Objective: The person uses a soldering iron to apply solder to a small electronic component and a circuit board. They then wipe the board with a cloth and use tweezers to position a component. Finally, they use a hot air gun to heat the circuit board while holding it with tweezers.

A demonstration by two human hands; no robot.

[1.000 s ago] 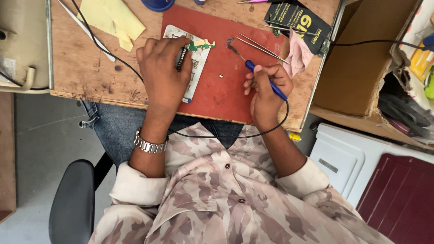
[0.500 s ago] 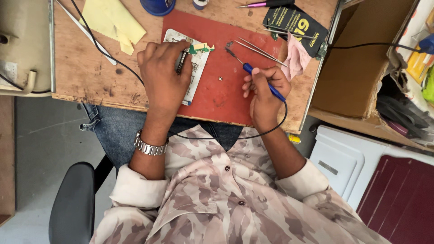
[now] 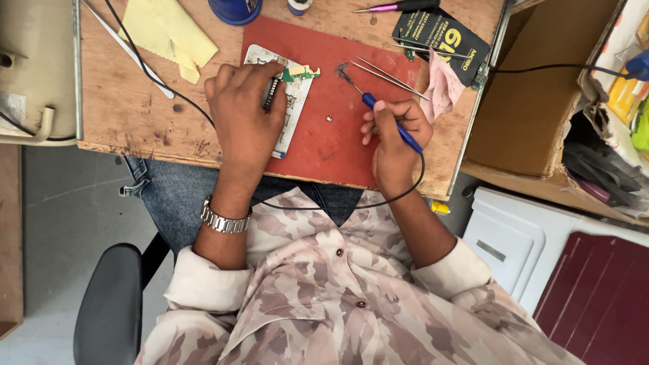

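The opened phone (image 3: 287,101) lies on the red mat (image 3: 338,142), w/ a small green board (image 3: 301,72) at its top end. Left hand (image 3: 245,111) lies flat on the phone, fingers curled a bit, pressing it down. Right hand (image 3: 392,135) is closed round a blue soldering pen (image 3: 392,122); its tip is on the mat, near the tweezers (image 3: 389,76). The blue cup (image 3: 236,8) is cut off at the top edge; can't tell what's in it. A tiny part (image 3: 329,119) sits btw both hands, too small to make out.
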